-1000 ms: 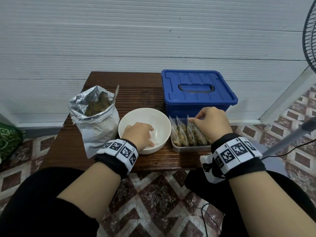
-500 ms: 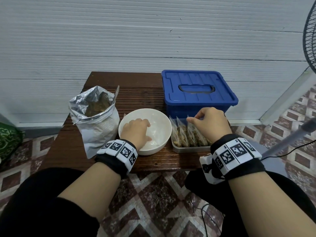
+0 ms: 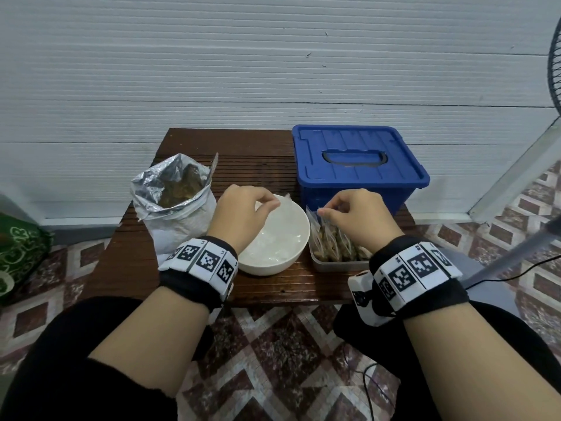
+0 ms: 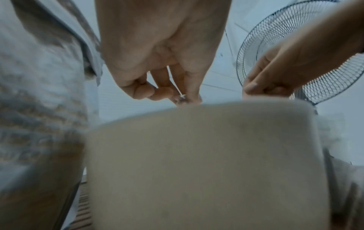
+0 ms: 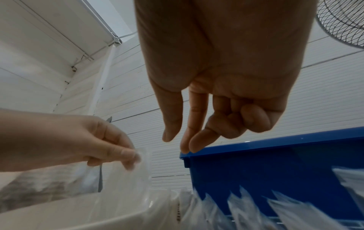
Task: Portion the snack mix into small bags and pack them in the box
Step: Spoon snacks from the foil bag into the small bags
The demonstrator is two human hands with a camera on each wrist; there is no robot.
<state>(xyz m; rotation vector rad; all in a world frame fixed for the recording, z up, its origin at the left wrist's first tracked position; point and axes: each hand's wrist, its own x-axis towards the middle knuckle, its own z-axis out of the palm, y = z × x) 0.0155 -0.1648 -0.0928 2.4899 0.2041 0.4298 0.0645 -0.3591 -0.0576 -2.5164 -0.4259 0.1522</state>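
Note:
My left hand [image 3: 274, 205] hovers over the white bowl [image 3: 267, 267] and pinches an empty clear bag [image 3: 287, 199] by its top edge. The right wrist view shows that bag [image 5: 143, 171] hanging from the left fingertips [image 5: 132, 158]. My right hand [image 3: 329, 209] hangs above the clear tray [image 3: 337, 264] of filled snack bags [image 3: 331, 241]. Its thumb and first fingers point down and hold nothing [image 5: 177, 140]. An open foil bag of snack mix [image 3: 179, 214] stands to the left with a spoon handle [image 3: 214, 165] sticking out. The blue box [image 3: 355, 165] sits behind the tray with its lid on.
Everything stands on a small dark wooden table [image 3: 267, 287] against a white wall. A standing fan [image 3: 554, 56] is at the right and a green cloth [image 3: 18, 253] lies on the tiled floor at the left.
My left hand has risen out of the bowl with a clear bag pinched. My right hand has let go of the bag tops in the tray and lifted slightly leftwards.

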